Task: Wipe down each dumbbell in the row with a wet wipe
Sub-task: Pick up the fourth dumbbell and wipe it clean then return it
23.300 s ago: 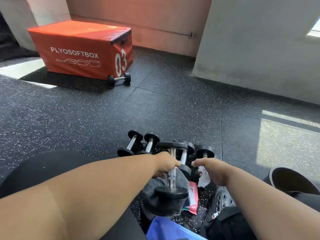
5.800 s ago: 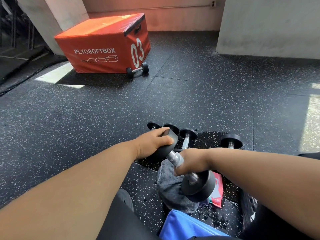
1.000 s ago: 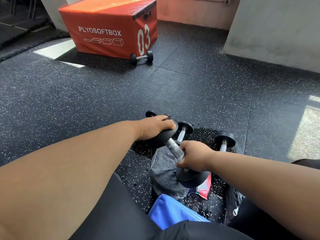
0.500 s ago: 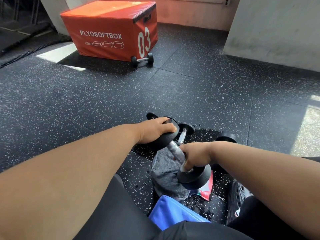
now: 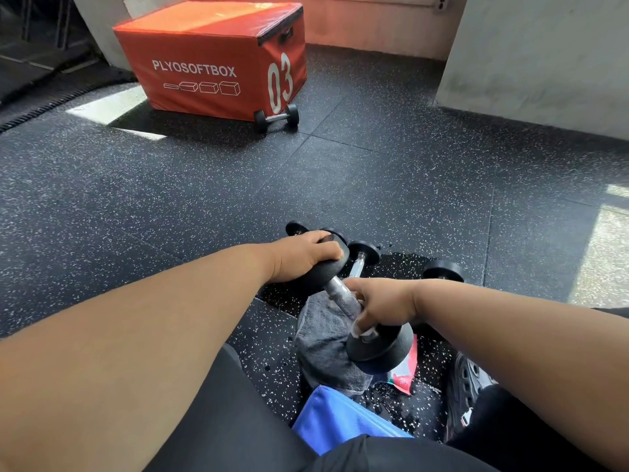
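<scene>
Wiping dumbbell [image 5: 343, 298] held tilted above floor [image 5: 374, 172], over grey towel [image 5: 323, 349]: left hand [image 5: 303, 257] clamped on far head, right hand [image 5: 381, 308] closed round handle with wet wipe [image 5: 362, 332]. Best rotate bar, cover both heads.

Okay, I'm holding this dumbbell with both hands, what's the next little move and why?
Probably slide the right hand and its white wipe down onto the near head. The wipe sits where the handle meets that head, and the left hand grips the far head, steadying the dumbbell.
</scene>
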Demonstrator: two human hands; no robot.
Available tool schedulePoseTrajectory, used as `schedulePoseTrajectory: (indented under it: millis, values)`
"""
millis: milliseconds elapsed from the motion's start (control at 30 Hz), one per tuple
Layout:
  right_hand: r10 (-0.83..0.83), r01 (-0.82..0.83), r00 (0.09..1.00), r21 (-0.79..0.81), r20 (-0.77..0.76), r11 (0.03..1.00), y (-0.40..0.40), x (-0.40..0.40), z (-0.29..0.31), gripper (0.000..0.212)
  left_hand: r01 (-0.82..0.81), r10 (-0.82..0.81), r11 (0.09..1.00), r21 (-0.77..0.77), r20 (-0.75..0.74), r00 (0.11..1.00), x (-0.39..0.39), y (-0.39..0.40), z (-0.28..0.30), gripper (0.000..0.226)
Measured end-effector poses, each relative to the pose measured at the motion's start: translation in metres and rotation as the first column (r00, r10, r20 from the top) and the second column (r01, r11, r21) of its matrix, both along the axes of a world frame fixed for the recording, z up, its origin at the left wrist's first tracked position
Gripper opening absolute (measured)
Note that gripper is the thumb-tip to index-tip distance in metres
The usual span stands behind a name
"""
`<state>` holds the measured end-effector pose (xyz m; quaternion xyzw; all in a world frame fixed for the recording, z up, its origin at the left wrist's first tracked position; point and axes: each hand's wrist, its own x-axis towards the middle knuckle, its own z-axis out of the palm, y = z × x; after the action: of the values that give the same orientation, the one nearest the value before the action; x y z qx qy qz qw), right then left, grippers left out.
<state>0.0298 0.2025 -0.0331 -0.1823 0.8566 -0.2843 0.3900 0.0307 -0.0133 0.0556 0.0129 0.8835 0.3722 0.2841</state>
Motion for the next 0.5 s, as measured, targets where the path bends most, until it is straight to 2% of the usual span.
schedulePoseTrajectory:
  millis: [100,233,300,367,500]
  values:
    - [-0.024,0.026,0.998,-0.04,0.064,0.999,0.0046,-0.0032,0.0008,0.05,-0.001,0.001,1.0,-0.01,-0.004,1.0,-0.0005,0.0014,0.001,0.078]
    - [0.078,-0.08,0.996,0.058,0.038,0.995,0.0006,-0.0038,0.0046,0.035,-0.005,0.005,1.0,-0.007,0.001,1.0,0.0025,0.0012,0.0014,0.081]
    - [0.126,-0.132,0.991,0.123,0.052,0.984,0.0005,-0.0042,0.0043,0.033,0.0,0.0,1.0,0.007,0.008,1.0,0.0039,0.0012,0.0022,0.076]
    - [0.18,-0.179,0.984,0.188,0.013,0.966,0.001,-0.0047,0.002,0.043,-0.008,0.008,1.0,0.016,0.009,1.0,0.0052,0.0015,0.0017,0.062]
    - [0.231,-0.216,0.972,0.246,-0.035,0.945,-0.0007,-0.004,0.0001,0.036,-0.009,0.009,1.0,-0.005,0.005,1.0,0.0051,0.0019,0.0017,0.051]
